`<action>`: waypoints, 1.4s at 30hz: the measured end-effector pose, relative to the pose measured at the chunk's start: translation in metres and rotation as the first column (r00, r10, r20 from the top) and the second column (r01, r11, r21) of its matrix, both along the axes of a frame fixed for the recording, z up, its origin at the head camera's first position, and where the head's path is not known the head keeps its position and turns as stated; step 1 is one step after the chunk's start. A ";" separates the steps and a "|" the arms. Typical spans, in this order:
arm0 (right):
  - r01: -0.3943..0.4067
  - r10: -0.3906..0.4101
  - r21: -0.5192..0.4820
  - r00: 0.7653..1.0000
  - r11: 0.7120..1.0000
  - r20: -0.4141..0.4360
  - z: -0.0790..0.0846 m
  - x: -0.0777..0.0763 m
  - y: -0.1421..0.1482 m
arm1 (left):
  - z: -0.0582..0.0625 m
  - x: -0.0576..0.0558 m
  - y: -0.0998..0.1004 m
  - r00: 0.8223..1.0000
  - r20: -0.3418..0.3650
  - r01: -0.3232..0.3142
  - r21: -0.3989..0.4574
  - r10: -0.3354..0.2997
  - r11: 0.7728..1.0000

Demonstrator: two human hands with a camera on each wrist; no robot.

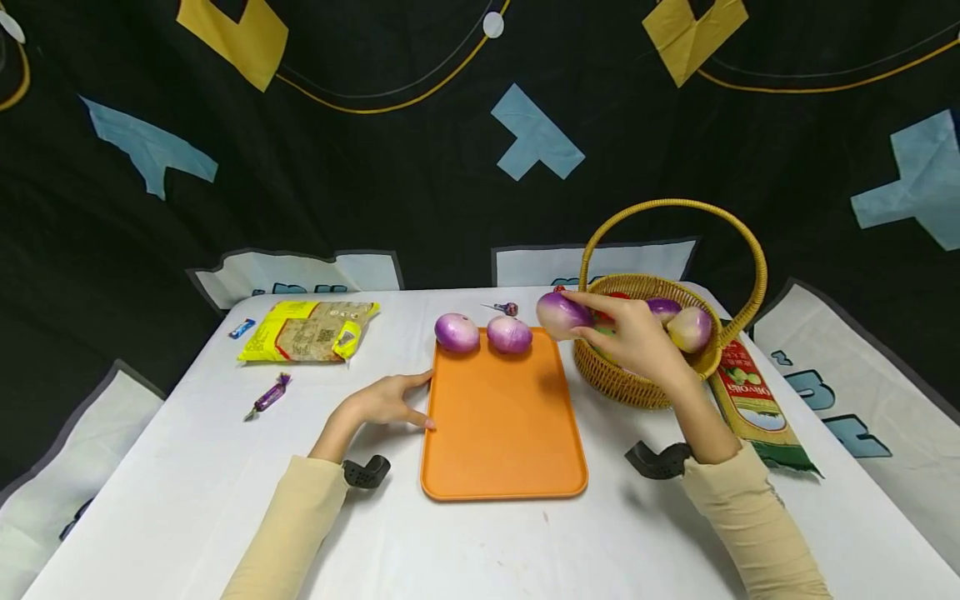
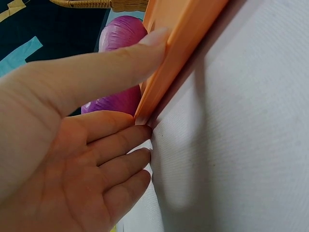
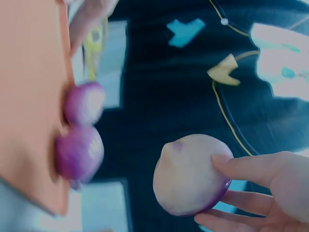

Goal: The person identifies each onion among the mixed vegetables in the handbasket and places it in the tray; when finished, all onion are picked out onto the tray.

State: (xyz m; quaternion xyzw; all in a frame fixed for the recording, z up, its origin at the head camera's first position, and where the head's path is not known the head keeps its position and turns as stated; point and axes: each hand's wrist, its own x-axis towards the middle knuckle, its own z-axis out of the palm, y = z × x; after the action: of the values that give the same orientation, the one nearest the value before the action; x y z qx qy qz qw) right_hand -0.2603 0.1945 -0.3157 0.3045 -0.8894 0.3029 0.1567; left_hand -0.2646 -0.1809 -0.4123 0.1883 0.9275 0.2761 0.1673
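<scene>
My right hand (image 1: 626, 337) pinches a purple-and-white onion (image 1: 562, 316) between thumb and fingers, held up between the tray and the basket. In the right wrist view the pale side of this onion (image 3: 188, 174) faces the camera. Two more onions, the left one (image 1: 457, 332) and the right one (image 1: 510, 334), sit side by side at the far end of an orange tray (image 1: 502, 425). My left hand (image 1: 386, 402) is at the tray's left edge. In the left wrist view its thumb (image 2: 116, 65) touches the rim, and the other fingers lie fairly straight beside the tray's side.
A wicker basket (image 1: 622, 390) with a tall handle holds onions and other produce at the right, beside a red-and-green packet (image 1: 757, 400). On the left lie a yellow bag (image 1: 311, 332) and wrapped candies, one purple (image 1: 268, 396). A lollipop (image 1: 510, 308) lies behind the tray.
</scene>
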 end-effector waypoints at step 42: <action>-0.314 0.303 0.162 0.949 0.935 0.091 -0.069 -0.047 -0.103 | 0.001 0.000 0.000 1.000 0.008 0.005 -0.001 -0.005 1.000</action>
State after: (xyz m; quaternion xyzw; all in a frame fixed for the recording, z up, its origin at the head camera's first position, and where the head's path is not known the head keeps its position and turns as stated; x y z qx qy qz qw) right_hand -0.3074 0.0915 -0.3848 0.4431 -0.8582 0.2543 0.0511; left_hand -0.2645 -0.1814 -0.4111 0.1895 0.9265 0.2760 0.1718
